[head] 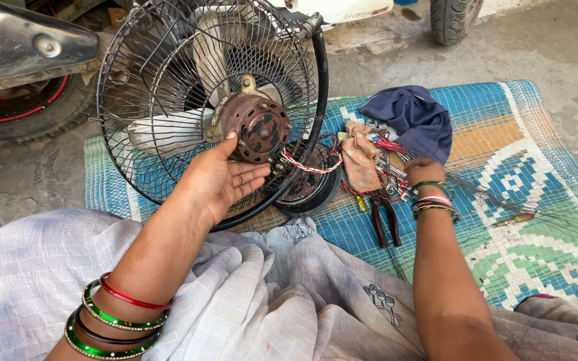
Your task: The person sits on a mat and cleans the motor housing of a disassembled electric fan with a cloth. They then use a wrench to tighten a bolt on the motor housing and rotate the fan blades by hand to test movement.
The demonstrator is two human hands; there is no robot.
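While a woven blue, green and orange patterned mat point(543, 200) is spread over the concrete ground, a round black wire fan cage point(168, 87) is stood upright on its far left part, with pale fan blades point(168, 134) seen inside. At the cage's centre, a rusty brown cylindrical fan motor point(257, 127) is cupped by the left hand point(219, 180), its fingers spread under and beside the motor and the thumb touching its side. Red and white twisted wires point(309, 167) are trailed from the motor. A crumpled dark blue cloth point(413, 117) is laid further right. Just below it, the right hand point(424, 171) is lowered onto a heap of metal tools point(389, 164); whether its fingers are closed cannot be told. Black-handled pliers point(384, 220) are laid beside that wrist.
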